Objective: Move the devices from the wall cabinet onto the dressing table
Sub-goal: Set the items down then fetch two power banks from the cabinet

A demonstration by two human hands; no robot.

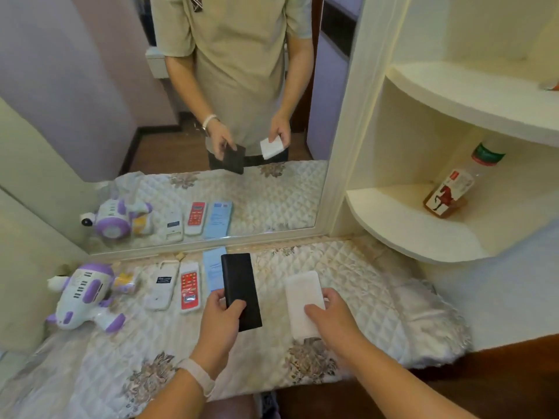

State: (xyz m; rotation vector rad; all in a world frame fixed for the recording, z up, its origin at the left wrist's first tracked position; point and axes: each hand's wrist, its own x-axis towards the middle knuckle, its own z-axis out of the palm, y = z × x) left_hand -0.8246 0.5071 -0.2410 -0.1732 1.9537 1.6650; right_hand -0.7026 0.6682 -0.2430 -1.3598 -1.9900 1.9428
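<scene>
We are standing at the dressing table (378, 297), its quilted cover carrying a toy plane (86, 294) and a row already laid down: a white device (161, 287), a red remote (190, 290) and a blue one (211, 269). The wall cabinet (423, 231) beside the mirror (90, 116) is showing only a bottle (450, 189), so we are judging the job nearly finished. Our left hand (220, 325) is pinching a black power bank (240, 290) between thumb and fingers; our right hand (329, 319) is gripping a white power bank (302, 300) likewise, both hovering over the cover, not yet placed.
</scene>
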